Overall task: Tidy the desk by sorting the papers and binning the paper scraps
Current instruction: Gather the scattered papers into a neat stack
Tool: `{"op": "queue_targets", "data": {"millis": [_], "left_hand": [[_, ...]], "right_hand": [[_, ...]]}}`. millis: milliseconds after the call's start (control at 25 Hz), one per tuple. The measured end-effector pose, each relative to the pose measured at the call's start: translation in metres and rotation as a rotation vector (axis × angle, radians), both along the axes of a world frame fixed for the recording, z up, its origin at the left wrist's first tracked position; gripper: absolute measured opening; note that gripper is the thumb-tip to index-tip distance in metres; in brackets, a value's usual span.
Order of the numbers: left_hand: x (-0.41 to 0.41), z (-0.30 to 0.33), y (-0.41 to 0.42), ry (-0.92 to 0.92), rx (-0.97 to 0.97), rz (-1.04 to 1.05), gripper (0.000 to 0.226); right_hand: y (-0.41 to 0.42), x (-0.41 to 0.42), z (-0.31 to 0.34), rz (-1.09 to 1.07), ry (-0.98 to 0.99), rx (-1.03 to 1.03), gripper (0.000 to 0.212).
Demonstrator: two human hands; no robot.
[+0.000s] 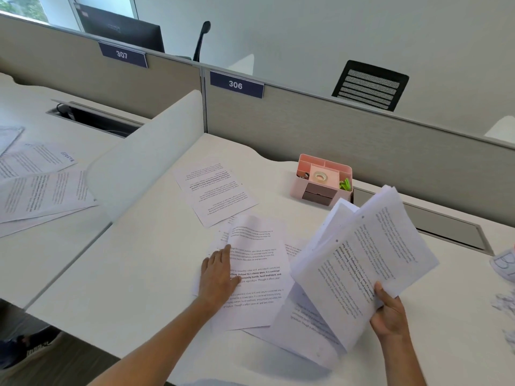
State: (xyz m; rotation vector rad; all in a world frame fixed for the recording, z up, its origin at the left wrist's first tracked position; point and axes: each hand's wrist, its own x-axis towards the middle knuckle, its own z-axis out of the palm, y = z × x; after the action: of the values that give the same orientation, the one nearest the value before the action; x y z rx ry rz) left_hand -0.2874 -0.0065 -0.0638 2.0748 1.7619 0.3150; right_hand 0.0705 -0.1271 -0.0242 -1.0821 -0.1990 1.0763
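White desk (145,274), partition numbered 306 behind. We log: left hand (220,274), fingers straight, pressing flat on a printed sheet (257,274) near the front edge; right hand (390,316) grasping a raised sheaf of papers (365,263); two sheets (214,190) mid-desk; pink organiser (320,179) by the back edge; paper scraps (505,302) at the right edge.

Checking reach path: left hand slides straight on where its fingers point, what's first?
Likely the two overlapping printed white sheets lying further back; the left hand already rests flat on a printed sheet. Depth unclear.
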Motion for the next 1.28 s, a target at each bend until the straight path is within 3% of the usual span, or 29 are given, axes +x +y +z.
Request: {"op": "queue_targets", "data": {"millis": [280, 560, 760, 960, 1280], "left_hand": [[0.014, 0.008, 0.003, -0.069, -0.076, -0.037, 0.095], [0.023, 0.017, 0.013, -0.415, -0.286, 0.152, 0.096], [0.02, 0.022, 0.023, -0.763, -0.481, 0.316, 0.071], [0.018, 0.019, 0.026, -0.916, -0.657, 0.316, 0.029], [0.024, 0.013, 0.03, -0.981, -0.804, 0.217, 0.03]], "right_hand": [[0.016, -0.026, 0.015, 0.103, 0.058, 0.089, 0.046], [0.033, -0.027, 0.035, 0.201, 0.151, 0.232, 0.05], [0.041, -0.029, 0.011, 0.255, -0.008, 0.001, 0.035], [0.034, -0.033, -0.026, 0.269, -0.167, -0.253, 0.049], [0.035, -0.053, -0.033, 0.242, -0.279, -0.39, 0.033]]}}
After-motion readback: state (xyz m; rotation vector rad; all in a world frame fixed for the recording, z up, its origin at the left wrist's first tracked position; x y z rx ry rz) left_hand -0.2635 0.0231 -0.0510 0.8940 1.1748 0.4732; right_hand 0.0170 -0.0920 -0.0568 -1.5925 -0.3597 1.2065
